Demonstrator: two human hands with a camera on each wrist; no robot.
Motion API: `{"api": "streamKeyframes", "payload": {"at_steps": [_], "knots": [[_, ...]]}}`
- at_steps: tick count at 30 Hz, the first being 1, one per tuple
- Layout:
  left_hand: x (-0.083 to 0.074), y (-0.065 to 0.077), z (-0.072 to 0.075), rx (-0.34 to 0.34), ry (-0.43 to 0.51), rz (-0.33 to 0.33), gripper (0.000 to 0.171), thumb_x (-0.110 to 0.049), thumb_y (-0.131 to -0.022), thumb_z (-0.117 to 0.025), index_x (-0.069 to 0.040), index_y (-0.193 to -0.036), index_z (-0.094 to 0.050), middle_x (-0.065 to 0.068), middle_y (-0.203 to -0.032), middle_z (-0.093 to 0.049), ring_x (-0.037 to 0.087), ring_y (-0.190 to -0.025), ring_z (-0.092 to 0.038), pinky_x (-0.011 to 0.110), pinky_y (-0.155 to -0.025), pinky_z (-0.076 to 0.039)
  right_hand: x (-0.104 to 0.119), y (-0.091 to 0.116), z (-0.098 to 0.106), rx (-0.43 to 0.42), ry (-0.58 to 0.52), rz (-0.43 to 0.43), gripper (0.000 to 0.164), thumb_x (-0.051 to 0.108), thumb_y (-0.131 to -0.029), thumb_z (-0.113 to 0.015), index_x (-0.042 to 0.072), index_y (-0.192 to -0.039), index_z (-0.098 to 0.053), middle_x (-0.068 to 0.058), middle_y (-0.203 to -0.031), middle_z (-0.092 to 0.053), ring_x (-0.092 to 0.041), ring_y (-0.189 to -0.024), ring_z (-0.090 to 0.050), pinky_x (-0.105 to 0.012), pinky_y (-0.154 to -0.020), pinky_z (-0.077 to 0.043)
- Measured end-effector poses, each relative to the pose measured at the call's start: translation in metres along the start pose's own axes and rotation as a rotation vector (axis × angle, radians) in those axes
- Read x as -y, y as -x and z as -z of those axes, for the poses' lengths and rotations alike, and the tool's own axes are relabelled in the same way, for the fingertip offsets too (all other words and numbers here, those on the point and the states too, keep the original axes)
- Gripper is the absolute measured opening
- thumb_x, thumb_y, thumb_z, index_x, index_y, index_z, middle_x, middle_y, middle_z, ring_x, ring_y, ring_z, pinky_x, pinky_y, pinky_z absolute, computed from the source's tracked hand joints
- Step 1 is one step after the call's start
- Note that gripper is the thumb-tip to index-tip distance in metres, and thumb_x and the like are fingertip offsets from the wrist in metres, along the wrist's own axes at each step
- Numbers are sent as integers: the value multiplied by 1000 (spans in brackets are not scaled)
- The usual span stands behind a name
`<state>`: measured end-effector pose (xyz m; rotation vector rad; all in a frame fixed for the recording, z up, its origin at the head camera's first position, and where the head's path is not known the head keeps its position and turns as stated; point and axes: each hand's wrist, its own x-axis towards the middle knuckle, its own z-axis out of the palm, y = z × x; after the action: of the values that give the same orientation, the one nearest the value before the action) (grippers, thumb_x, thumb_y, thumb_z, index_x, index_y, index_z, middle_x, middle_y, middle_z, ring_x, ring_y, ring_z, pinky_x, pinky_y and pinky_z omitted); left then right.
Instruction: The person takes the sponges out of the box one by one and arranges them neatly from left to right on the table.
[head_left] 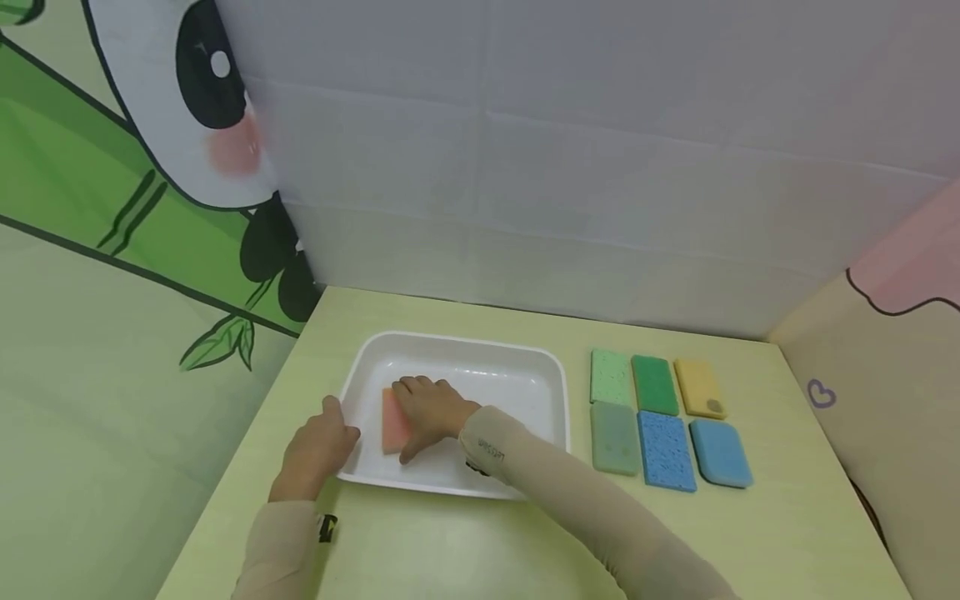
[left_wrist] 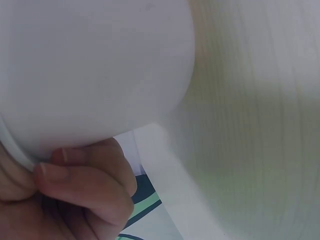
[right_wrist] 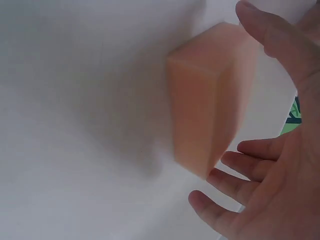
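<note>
A white tray (head_left: 480, 343) stands on the table, its left rim gripped by my left hand (head_left: 315, 446). In the left wrist view, the curled fingers (left_wrist: 82, 187) of that hand press against the tray's outer wall (left_wrist: 100, 75) just below the rim. Inside the tray, at its left side, is a pinkish-orange sponge (head_left: 395, 421). My right hand (head_left: 435, 410) reaches over it with fingers and thumb spread. The right wrist view shows the sponge (right_wrist: 192, 110) between thumb and fingers, with the fairly straight fingertips (right_wrist: 217, 175) right at its edges.
Right of the tray, several sponges lie in two rows: light green (head_left: 611, 375), dark green (head_left: 655, 385) and yellow (head_left: 700, 387) behind; pale green (head_left: 615, 437), speckled blue (head_left: 666, 450) and plain blue (head_left: 720, 452) in front. Printed cloth walls (head_left: 480, 183) enclose the table (head_left: 450, 550).
</note>
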<state>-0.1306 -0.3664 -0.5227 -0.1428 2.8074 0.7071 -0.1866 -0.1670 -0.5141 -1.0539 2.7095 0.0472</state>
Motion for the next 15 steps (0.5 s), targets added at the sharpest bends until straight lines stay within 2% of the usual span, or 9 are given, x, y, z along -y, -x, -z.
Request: {"api": "streamKeyframes", "payload": {"at_steps": [7,15], "knots": [[-1,2,0,-20,-11,-14,40,-15,-92,-55,10,-115,-34,26,-82,-58,33,-65,-57,48,-57,-46,1,-3,-4,-6,29,-10,114,68,-66,-81,10,-152,-33,-2,-152,-39,-21,-134,-40,-40,-103,-39],[0,1,0,-18,-8,-21,41,-16,-92,-54,10,-116,-34,25,-82,-59,32,-65,-57,46,-56,-46,-2,-4,-2,3,33,-9,103,59,-72,-81,10,-150,-35,-3,-147,-43,-21,-131,-42,-38,-103,-39]]}}
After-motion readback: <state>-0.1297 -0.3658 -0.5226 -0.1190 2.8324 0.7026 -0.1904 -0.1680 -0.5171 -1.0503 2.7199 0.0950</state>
